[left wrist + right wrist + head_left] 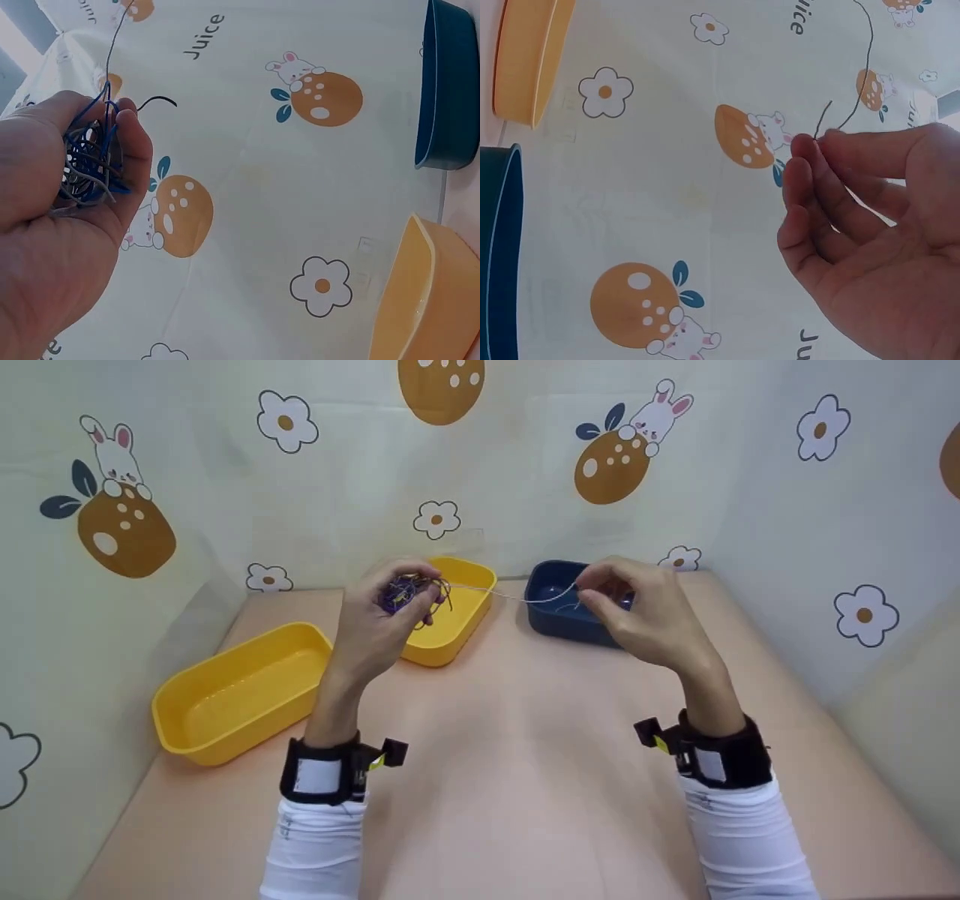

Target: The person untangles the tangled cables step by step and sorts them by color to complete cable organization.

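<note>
My left hand (379, 619) grips a tangled bundle of thin wires (91, 161), blue, grey and dark strands among them, up above the table. One pale wire (510, 598) runs from that bundle across to my right hand (641, 607), sagging a little in between. Thumb and index finger of the right hand pinch this wire near its end, and a short tip sticks out past them in the right wrist view. A dark loose end (157, 100) pokes out beside the left fingers. Part of the bundle is hidden inside the left palm.
A yellow bin (442, 654) stands behind the left hand, and a dark blue bin (562, 626) behind the right. Another yellow bin (247, 727) sits at the left on the peach-coloured table (517, 780). A patterned curtain (360, 472) hangs around the back and sides.
</note>
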